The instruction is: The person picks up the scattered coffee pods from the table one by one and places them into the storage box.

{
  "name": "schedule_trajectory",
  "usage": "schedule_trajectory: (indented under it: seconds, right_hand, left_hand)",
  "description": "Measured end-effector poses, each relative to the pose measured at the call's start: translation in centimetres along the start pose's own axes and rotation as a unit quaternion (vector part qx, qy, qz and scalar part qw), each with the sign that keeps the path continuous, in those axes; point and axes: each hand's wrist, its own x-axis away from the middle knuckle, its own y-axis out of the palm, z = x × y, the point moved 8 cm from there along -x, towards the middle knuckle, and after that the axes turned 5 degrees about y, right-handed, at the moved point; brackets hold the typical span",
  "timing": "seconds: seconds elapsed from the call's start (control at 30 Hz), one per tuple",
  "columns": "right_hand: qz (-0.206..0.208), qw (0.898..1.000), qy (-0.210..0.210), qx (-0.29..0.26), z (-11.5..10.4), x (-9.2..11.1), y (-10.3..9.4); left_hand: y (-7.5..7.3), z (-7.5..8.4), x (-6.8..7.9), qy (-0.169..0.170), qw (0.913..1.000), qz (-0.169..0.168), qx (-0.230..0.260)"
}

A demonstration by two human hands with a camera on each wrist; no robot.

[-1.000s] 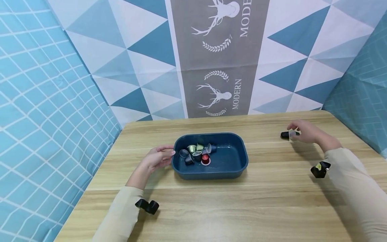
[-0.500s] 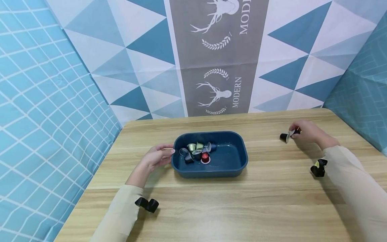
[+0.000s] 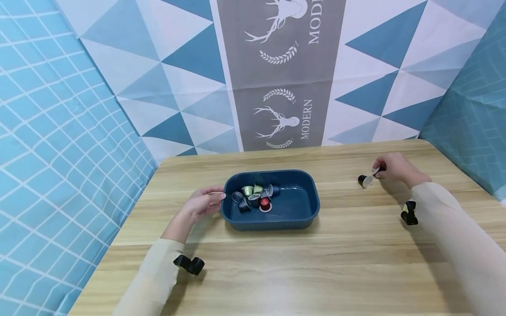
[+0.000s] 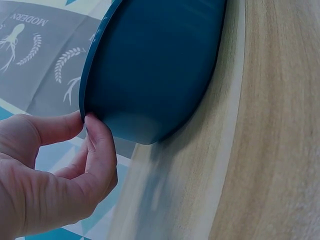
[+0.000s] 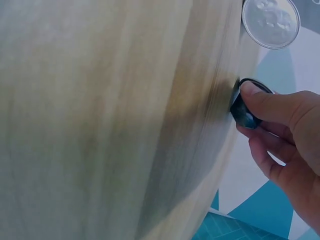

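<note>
In the head view, a dark blue plastic bin [image 3: 272, 225] stands mid-table with several coffee capsules at its left, among them a red capsule [image 3: 265, 204] and a light green capsule [image 3: 247, 190]. My left hand [image 3: 203, 202] pinches the bin's left rim between thumb and finger; the left wrist view shows this grip on the bin wall [image 4: 150, 65]. At the table's far right, my right hand [image 3: 395, 168] holds a dark coffee capsule [image 5: 243, 111] between thumb and fingers. Just left of it another black capsule [image 3: 362, 180] lies on its side, its pale lid [image 5: 271, 22] visible in the right wrist view.
The wooden table [image 3: 276, 276] runs back to a patterned cloth backdrop [image 3: 189, 87]. Blue cloths hang at the left [image 3: 51, 153] and right [image 3: 466, 118]. Small black devices [image 3: 189, 264] sit on both sleeves.
My right hand has gripped one dark capsule and drawn it slightly away from the other. The other capsule has turned, its lid now facing more to the front right. My left hand stays on the bin.
</note>
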Motion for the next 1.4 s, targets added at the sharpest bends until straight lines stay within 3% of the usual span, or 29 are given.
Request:
schedule_trajectory:
  seconds: [0.57,1.4]
  right_hand:
    - [-0.023,0.997,0.065,-0.04,0.47,-0.39,0.09]
    - [-0.015,0.998,0.057,-0.038,0.42,-0.45,-0.34]
  left_hand:
    - [0.5,0.65,0.03,-0.003,0.9997,-0.022,0.007]
    - [0.83,0.54,-0.05,-0.013,0.9996,-0.022,0.008]
